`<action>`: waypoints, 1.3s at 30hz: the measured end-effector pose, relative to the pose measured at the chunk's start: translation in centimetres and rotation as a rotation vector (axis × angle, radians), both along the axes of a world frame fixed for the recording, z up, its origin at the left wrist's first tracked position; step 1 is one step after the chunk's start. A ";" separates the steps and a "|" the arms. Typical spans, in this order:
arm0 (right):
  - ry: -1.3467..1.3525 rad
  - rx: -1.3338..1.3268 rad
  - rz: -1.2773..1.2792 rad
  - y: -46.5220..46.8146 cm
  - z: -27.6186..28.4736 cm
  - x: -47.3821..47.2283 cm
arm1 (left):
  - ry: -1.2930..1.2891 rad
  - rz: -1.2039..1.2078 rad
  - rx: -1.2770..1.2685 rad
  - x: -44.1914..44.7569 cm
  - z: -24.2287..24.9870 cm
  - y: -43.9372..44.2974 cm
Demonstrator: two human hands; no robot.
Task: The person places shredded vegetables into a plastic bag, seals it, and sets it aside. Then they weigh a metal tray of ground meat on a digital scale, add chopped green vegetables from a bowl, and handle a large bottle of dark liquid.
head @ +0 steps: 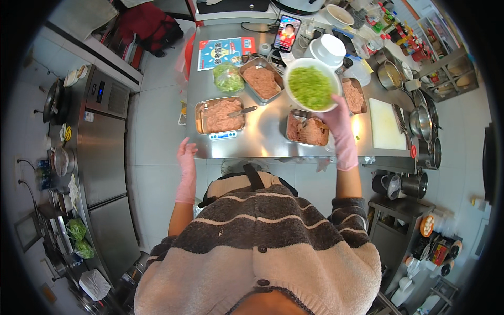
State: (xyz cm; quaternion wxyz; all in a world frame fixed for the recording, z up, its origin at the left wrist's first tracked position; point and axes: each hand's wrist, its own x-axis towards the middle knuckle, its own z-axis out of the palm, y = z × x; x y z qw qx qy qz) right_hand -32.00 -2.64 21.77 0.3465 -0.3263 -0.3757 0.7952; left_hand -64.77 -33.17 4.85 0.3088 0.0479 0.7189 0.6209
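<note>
My right hand point(338, 118), in a pink glove, grips the near right side of a white bowl point(287, 87). Chopped green vegetables point(310, 86) fill much of it. Below the bowl is a steel tray of minced meat point(313, 134) with a metal utensil in it. My left hand point(186, 152), also gloved, hangs off the table's front left edge with fingers apart, holding nothing. Nearest to it is another steel tray of minced meat point(222, 116) with a utensil handle sticking out. A small digital scale point(223, 135) shows at that tray's near side.
On the steel table point(264, 134) are more meat trays point(262, 80), a bag of greens point(228, 77), a propped phone point(287, 33) and white containers point(328, 49). A cutting board point(386, 124) and a knife point(399, 118) lie right. A person point(147, 25) bends at the far left.
</note>
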 end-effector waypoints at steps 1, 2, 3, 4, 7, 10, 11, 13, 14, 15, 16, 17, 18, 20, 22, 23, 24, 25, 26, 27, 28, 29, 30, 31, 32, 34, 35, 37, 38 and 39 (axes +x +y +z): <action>-0.041 -0.024 0.043 -0.8 -0.1 -2.5 | -0.007 0.005 0.006 -0.2 0.0 0.4; -0.082 0.042 0.108 -1.6 -0.2 -4.5 | -0.007 -0.008 0.035 -0.3 -0.1 0.6; -0.142 0.014 0.152 -2.1 -0.5 -6.6 | -0.004 -0.018 0.054 -0.5 -0.2 0.9; -0.154 0.000 0.183 -2.5 -0.9 -8.6 | 0.000 -0.029 0.074 -0.7 -0.3 1.1; -0.256 0.037 0.253 -3.5 -2.1 -12.9 | 0.001 -0.029 0.064 -1.4 -1.0 1.5; -0.443 0.156 0.296 -4.1 -2.7 -15.6 | 0.013 -0.025 0.081 -2.0 -1.8 1.9; -0.513 0.203 0.306 -4.3 -3.0 -16.4 | 0.022 -0.025 0.066 -2.2 -2.1 2.0; -0.564 0.233 0.337 -4.6 -3.3 -17.4 | 0.020 -0.029 0.107 -2.5 -2.6 2.2; -0.575 0.249 0.363 -4.7 -3.5 -17.9 | 0.008 -0.023 0.123 -2.5 -2.9 2.3; -0.586 0.264 0.388 -4.7 -3.7 -18.3 | 0.004 -0.019 0.145 -2.5 -3.2 2.4; -0.596 0.258 0.368 -4.8 -4.0 -18.7 | -0.006 -0.018 0.156 -2.5 -3.5 2.6; -0.594 0.258 0.377 -4.9 -4.2 -19.0 | -0.006 -0.019 0.173 -2.5 -3.9 2.7; -0.596 0.257 0.383 -4.9 -4.5 -19.3 | -0.005 -0.020 0.189 -2.5 -4.2 2.9; -0.596 0.258 0.391 -4.8 -5.1 -19.6 | 0.061 -0.014 0.178 -2.5 -4.7 3.5; -0.593 0.261 0.392 -4.8 -5.6 -19.8 | 0.060 -0.005 0.159 -2.3 -4.9 3.9; -0.597 0.266 0.396 -4.7 -5.8 -19.9 | 0.074 -0.009 0.187 -2.3 -4.9 4.0; -0.601 0.271 0.400 -4.6 -6.0 -19.9 | 0.059 -0.009 0.198 -2.2 -4.7 4.2; -0.608 0.276 0.401 -4.6 -6.1 -20.0 | 0.044 -0.009 0.208 -2.2 -4.5 4.3; -0.612 0.284 0.402 -4.5 -6.2 -20.0 | 0.052 -0.014 0.193 -2.1 -4.2 4.4; -0.620 0.290 0.402 -4.5 -6.3 -20.0 | 0.059 -0.019 0.177 -2.1 -3.9 4.4; -0.644 0.291 0.396 -4.5 -6.3 -20.1 | 0.069 -0.024 0.171 -2.0 -3.6 4.5; -0.627 0.301 0.401 -4.5 -6.3 -20.1 | 0.075 -0.031 0.150 -2.0 -3.4 4.5; -0.626 0.306 0.402 -4.6 -6.2 -20.1 | 0.085 -0.038 0.138 -2.1 -3.2 4.5; -0.617 0.314 0.403 -4.6 -6.2 -20.2 | 0.099 -0.041 0.131 -2.0 -3.0 4.5; -0.630 0.341 0.400 -4.7 -6.1 -20.2 | 0.095 -0.043 0.132 -2.0 -3.0 4.6; -0.640 0.400 0.397 -4.8 -5.8 -20.4 | 0.098 -0.038 0.142 -1.9 -3.0 4.7; -0.647 0.428 0.402 -4.9 -5.7 -20.5 | 0.091 -0.037 0.147 -1.8 -3.1 4.8; -0.657 0.486 0.410 -5.0 -5.4 -20.6 | 0.079 -0.035 0.156 -1.8 -3.4 4.8; -0.666 0.504 0.411 -5.0 -5.2 -20.7 | 0.070 -0.031 0.162 -1.7 -3.6 4.8; -0.670 0.522 0.409 -5.1 -5.1 -20.8 | 0.061 -0.028 0.169 -1.7 -3.7 4.9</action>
